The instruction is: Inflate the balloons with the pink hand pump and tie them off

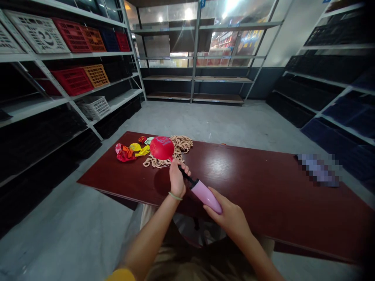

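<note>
A red balloon (161, 148), partly inflated and printed with writing, sits at the nozzle end of a hand pump (206, 196) with a pink body and black front. My left hand (177, 180) is closed around the pump's black end and the balloon's neck. The fingers of my right hand (230, 212) wrap the rear of the pink body. Behind the balloon lies a pile of tan, rope-like pieces (182, 144). Left of it are limp balloons: a yellow one (143, 151), a pale green one (149, 141) and a crumpled red and orange bunch (125, 152).
The dark red table (252, 183) spans the view in front of me. A blurred-out flat item (318, 170) lies at its right end. Shelves with red crates (73, 81) stand left, a metal rack (195, 74) stands behind, and dark bins line the right.
</note>
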{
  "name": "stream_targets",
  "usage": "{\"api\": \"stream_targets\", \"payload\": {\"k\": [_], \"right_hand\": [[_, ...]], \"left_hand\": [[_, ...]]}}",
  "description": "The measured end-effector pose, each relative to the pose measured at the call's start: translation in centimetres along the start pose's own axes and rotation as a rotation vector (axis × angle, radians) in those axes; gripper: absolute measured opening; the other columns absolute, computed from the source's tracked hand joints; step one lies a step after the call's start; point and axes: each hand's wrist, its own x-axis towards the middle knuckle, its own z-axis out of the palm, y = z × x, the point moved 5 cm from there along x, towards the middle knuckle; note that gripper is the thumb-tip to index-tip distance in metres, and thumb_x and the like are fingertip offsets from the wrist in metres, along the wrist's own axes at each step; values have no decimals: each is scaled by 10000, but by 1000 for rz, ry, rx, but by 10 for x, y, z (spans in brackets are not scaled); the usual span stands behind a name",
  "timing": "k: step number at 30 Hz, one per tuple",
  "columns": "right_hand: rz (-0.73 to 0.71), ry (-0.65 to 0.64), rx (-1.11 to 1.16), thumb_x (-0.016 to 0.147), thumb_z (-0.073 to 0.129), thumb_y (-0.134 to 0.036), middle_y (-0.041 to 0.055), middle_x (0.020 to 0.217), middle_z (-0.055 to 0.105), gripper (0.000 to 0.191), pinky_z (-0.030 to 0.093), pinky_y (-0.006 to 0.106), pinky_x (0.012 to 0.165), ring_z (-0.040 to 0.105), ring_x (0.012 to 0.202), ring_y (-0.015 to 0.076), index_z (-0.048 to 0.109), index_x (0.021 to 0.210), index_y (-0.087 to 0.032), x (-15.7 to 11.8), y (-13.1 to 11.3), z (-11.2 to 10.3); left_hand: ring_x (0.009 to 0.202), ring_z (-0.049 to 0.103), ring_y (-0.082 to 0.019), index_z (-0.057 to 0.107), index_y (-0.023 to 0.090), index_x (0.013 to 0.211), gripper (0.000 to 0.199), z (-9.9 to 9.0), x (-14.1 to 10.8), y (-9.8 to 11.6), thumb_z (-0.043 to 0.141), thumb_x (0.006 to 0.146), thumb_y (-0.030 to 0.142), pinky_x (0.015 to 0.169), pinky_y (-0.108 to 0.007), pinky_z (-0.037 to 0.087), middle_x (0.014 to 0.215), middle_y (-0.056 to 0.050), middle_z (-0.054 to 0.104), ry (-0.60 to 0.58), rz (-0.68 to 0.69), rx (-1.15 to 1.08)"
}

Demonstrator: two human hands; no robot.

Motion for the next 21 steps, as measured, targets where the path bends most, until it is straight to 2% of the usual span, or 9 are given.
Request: {"api": "stream_targets", "payload": {"k": [3,5,10,15,18,21], "right_hand": [[-12,8,-11,880,584,-434,56,1276,654,546,579,380,817,699,1011,267,473,1396,-295,4,-6,6],[-42,-7,-17,886,578,-437,73,1261,660,558,573,383,832,703,993,264,462,1409,-280,2,-8,7],[-94,-77,-9,902,569,-427,74,1282,643,583,560,354,858,685,1039,242,412,1442,-271,-11,-2,-4],[-124,-69,-24,907,556,-458,47,1264,654,578,564,310,806,686,1032,222,404,1441,-299,-18,3,-15],[-117,-45,-66,906,549,-467,46,1213,681,561,566,314,772,704,971,230,429,1428,-297,-12,-3,-14],[-103,-14,-76,898,552,-460,55,1209,686,545,568,318,767,714,938,235,467,1405,-278,-1,-15,-7]], "left_hand": [[448,387,-69,421,207,763,256,-2,-10,-12,531,904,391,426,-197,360,621,58,388,-2,-40,-10],[433,373,-69,421,208,767,252,-6,-9,-10,532,903,389,408,-197,344,610,62,380,25,-34,-2],[417,372,-70,421,208,768,255,-14,14,25,511,917,395,399,-186,327,579,65,377,48,47,11],[424,379,-69,420,209,770,221,-23,34,57,526,908,344,394,-185,310,589,66,371,41,131,-25],[425,371,-68,419,213,775,226,-23,31,56,533,905,357,391,-185,304,593,67,362,55,145,-45],[427,369,-68,417,211,771,239,-17,17,42,528,907,374,387,-187,304,598,64,364,51,114,-42]]}}
